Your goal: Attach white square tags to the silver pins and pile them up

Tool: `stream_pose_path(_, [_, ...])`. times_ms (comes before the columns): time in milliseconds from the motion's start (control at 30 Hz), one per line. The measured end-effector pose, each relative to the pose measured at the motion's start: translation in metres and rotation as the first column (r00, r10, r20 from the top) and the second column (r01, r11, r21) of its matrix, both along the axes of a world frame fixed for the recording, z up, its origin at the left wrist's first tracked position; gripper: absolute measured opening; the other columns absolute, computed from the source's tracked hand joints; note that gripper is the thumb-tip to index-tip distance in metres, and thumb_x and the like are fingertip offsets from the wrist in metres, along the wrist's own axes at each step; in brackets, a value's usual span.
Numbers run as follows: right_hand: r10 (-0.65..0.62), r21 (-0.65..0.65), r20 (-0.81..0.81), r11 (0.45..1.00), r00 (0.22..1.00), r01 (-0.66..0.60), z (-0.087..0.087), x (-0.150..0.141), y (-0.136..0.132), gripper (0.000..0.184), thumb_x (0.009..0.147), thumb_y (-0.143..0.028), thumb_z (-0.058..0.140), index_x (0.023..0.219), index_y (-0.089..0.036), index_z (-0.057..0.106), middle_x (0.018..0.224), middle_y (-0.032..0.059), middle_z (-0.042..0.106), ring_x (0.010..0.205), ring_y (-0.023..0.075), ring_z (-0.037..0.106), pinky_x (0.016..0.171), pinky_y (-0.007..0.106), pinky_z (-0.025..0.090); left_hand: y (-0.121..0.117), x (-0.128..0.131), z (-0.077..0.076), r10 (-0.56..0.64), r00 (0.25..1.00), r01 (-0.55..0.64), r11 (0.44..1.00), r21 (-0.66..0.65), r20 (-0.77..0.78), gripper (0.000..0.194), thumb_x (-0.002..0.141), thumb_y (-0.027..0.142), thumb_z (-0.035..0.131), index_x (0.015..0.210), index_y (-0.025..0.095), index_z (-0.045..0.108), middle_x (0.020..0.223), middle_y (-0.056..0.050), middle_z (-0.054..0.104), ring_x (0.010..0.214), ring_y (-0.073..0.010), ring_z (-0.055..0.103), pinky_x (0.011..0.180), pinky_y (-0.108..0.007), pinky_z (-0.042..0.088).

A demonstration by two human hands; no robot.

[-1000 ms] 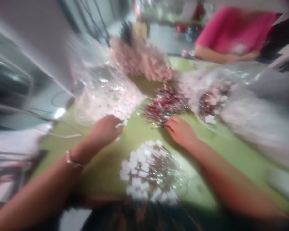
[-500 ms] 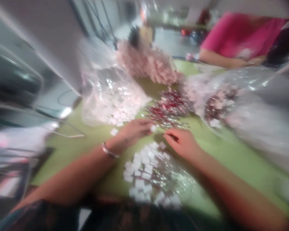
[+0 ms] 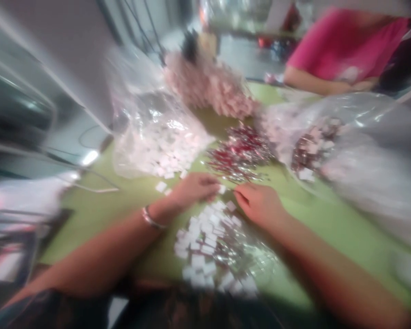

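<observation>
Between its fingertips my left hand (image 3: 200,187) pinches a small white square piece (image 3: 222,189). Facing it, my right hand (image 3: 258,201) is closed on a thin dark wire-like piece (image 3: 230,189), whose tip reaches towards the white square; blur hides whether the two touch. Just beyond both hands lies a heap of red and silver wire-like pieces (image 3: 236,155). Nearer to me is a pile of white squares with thin stems (image 3: 205,242), its shiny stems pointing right.
A clear plastic bag (image 3: 133,151) at the left spills white squares (image 3: 171,160). Bundles of pale pink pieces (image 3: 215,91) lie at the back. On the right, a large plastic bag (image 3: 373,155) holds more pieces. A person in a pink top (image 3: 345,50) sits across the green table (image 3: 99,214).
My left hand has come from the loose white squares at the bag to my right hand, carrying one square. My right hand has drawn back slightly from the red and silver heap.
</observation>
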State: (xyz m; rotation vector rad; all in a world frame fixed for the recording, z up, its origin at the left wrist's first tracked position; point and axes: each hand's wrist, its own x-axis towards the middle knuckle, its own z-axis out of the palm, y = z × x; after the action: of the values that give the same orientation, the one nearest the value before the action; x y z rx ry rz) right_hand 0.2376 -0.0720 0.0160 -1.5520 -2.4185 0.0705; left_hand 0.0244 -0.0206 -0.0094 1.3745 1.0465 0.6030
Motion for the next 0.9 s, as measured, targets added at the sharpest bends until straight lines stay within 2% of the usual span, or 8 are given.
stream_pose_path(167, [0.065, -0.023, 0.096, 0.998, 0.993, -0.063, -0.002, -0.004, -0.003, 0.026, 0.09, -0.02, 0.041, 0.078, -0.018, 0.064, 0.07, 0.005, 0.066, 0.059, 0.0153, 0.052, 0.056, 0.028, 0.028, -0.007, 0.005, -0.002, -0.042, 0.996, 0.051, 0.992, 0.118, -0.08, 0.023, 0.078, 0.034, 0.066, 0.091, 0.017, 0.074, 0.058, -0.002, 0.065, 0.051, -0.0113, 0.056, 0.049, -0.024, 0.044])
stream_pose_path(367, [0.1, -0.125, -0.101, 0.986, 0.99, -0.112, -0.01, -0.007, -0.006, 0.024, 0.091, -0.026, 0.043, 0.077, -0.019, 0.062, 0.068, 0.0026, 0.065, 0.06, 0.0145, 0.054, 0.057, 0.026, 0.031, -0.008, 0.005, 0.014, -0.148, 0.978, 0.179, 0.957, 0.229, -0.144, 0.025, 0.084, 0.039, 0.06, 0.085, 0.017, 0.071, 0.065, -0.003, 0.066, 0.057, -0.0111, 0.057, 0.055, -0.024, 0.043])
stream_pose_path(467, [0.034, -0.199, -0.186, 0.977, 0.982, -0.071, -0.003, -0.006, -0.005, 0.023, 0.09, -0.028, 0.047, 0.079, -0.02, 0.065, 0.07, 0.0016, 0.067, 0.061, 0.0143, 0.056, 0.059, 0.025, 0.035, 0.0, -0.009, 0.031, -0.014, 0.959, 0.132, 0.906, 0.403, -0.284, 0.031, 0.081, 0.043, 0.064, 0.099, 0.019, 0.069, 0.082, -0.006, 0.07, 0.07, -0.0152, 0.061, 0.064, -0.027, 0.045])
stream_pose_path(567, [0.099, -0.358, -0.211, 0.918, 0.972, -0.171, 0.007, -0.003, 0.0, 0.021, 0.088, -0.028, 0.052, 0.073, -0.022, 0.066, 0.069, -0.001, 0.066, 0.061, 0.0133, 0.056, 0.059, 0.025, 0.037, 0.014, -0.03, 0.037, 0.38, 0.733, 0.013, 0.822, 0.57, -0.564, 0.045, 0.086, 0.052, 0.054, 0.112, 0.016, 0.063, 0.089, -0.011, 0.068, 0.08, -0.0227, 0.061, 0.071, -0.034, 0.044])
stream_pose_path(633, [0.142, -0.415, -0.254, 0.878, 0.957, -0.24, 0.009, 0.001, 0.006, 0.024, 0.088, -0.031, 0.054, 0.069, -0.022, 0.066, 0.069, -0.0018, 0.065, 0.062, 0.0126, 0.055, 0.06, 0.024, 0.038, 0.022, -0.04, 0.032, 0.373, 0.582, 0.132, 0.833, 0.537, -0.723, 0.038, 0.086, 0.047, 0.054, 0.105, 0.016, 0.065, 0.092, -0.013, 0.068, 0.085, -0.0275, 0.061, 0.073, -0.036, 0.044])
stream_pose_path(733, [-0.011, -0.325, -0.234, 0.943, 0.972, -0.067, 0.002, 0.005, 0.019, 0.028, 0.09, -0.032, 0.05, 0.07, -0.021, 0.066, 0.071, 0.0004, 0.064, 0.067, 0.014, 0.057, 0.064, 0.025, 0.04, 0.027, -0.045, 0.02, 0.27, 0.483, 0.309, 0.838, 0.45, -0.833, 0.024, 0.086, 0.031, 0.051, 0.094, 0.017, 0.068, 0.093, -0.013, 0.068, 0.088, -0.0284, 0.062, 0.073, -0.036, 0.045])
stream_pose_path(800, [-0.148, -0.211, -0.116, 0.97, 0.982, 0.121, -0.006, 0.006, 0.026, 0.024, 0.09, -0.03, 0.05, 0.077, -0.02, 0.066, 0.08, 0.0033, 0.065, 0.072, 0.0163, 0.058, 0.064, 0.027, 0.039, 0.027, -0.043, 0.016, 0.257, 0.503, 0.329, 0.826, 0.458, -0.825, 0.025, 0.087, 0.027, 0.047, 0.091, 0.017, 0.07, 0.092, -0.012, 0.069, 0.088, -0.0272, 0.063, 0.075, -0.035, 0.046])
stream_pose_path(900, [-0.223, -0.115, 0.096, 0.966, 0.97, 0.233, -0.017, 0.002, 0.03, 0.02, 0.092, -0.029, 0.048, 0.09, -0.02, 0.065, 0.095, 0.007, 0.065, 0.074, 0.0185, 0.059, 0.06, 0.029, 0.036, 0.022, -0.037, 0.017, 0.256, 0.669, 0.234, 0.819, 0.524, -0.698, 0.025, 0.086, 0.031, 0.051, 0.093, 0.02, 0.072, 0.094, -0.008, 0.071, 0.089, -0.0244, 0.064, 0.079, -0.034, 0.047])
